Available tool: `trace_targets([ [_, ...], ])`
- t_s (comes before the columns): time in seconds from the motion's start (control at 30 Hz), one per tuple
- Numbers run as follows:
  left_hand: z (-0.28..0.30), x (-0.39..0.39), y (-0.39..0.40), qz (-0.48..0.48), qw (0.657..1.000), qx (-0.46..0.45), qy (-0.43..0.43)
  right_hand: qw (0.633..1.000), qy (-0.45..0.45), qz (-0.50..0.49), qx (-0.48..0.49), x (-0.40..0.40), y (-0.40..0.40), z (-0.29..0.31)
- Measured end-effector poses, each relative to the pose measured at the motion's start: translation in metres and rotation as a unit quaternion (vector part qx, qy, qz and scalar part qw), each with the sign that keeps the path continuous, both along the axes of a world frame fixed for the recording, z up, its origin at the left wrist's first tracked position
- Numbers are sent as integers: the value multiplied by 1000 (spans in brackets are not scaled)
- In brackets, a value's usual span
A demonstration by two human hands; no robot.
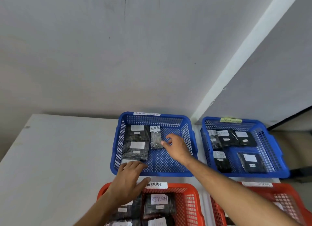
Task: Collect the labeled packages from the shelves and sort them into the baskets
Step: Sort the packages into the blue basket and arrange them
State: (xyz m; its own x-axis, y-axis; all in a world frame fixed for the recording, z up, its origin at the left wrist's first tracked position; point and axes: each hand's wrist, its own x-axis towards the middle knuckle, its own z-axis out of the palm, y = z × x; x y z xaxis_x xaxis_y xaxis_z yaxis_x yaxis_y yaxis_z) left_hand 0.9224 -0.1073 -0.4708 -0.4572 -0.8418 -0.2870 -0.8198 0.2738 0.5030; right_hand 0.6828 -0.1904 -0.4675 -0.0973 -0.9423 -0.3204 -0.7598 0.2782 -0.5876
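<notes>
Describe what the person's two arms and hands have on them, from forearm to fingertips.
Both are bare. The left hand and right hand show no gloves, rings, watch or bands. Both forearms are uncovered as far as the frame's lower edge, with no sleeve in view.

Lighting is pretty flat and even, soft daylight-ish with a cool grey-blue cast, no hard glare anywhere. Shadows are weak: a faint one under the left hand on the white surface, and a soft dark band where the surface meets the wall. Wide-angle lens bends things hard toward the edges, so the blue baskets look splayed. Slight overall softness and compression smear; the small labels are mostly unreadable, and the bottom-edge packages look blurry.
</notes>
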Motion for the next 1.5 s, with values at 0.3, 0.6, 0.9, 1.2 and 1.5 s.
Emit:
trace_targets([
  [0.3, 21, -26, 2, -35, 996, -30, 73, 1000, -5, 9, -5, -57, 81, 60],
  [0.6, 56, -99, -1, -62, 992, -70, 86, 997, 57, -9, -57, -101, 129, 94],
  [0.9, 88, -217, 40, -97, 991, -82, 49, 988, 122, 0, -96, -211, 194, 102],
  [1.2, 119, -438, 167, -153, 982, -93, 55, 981, 99, -50, -157, -425, 376, 126],
  [1.5, 118, -653, 276, -231, 968, -86, 41, 974, 169, -120, -90, -618, 521, 123],
])
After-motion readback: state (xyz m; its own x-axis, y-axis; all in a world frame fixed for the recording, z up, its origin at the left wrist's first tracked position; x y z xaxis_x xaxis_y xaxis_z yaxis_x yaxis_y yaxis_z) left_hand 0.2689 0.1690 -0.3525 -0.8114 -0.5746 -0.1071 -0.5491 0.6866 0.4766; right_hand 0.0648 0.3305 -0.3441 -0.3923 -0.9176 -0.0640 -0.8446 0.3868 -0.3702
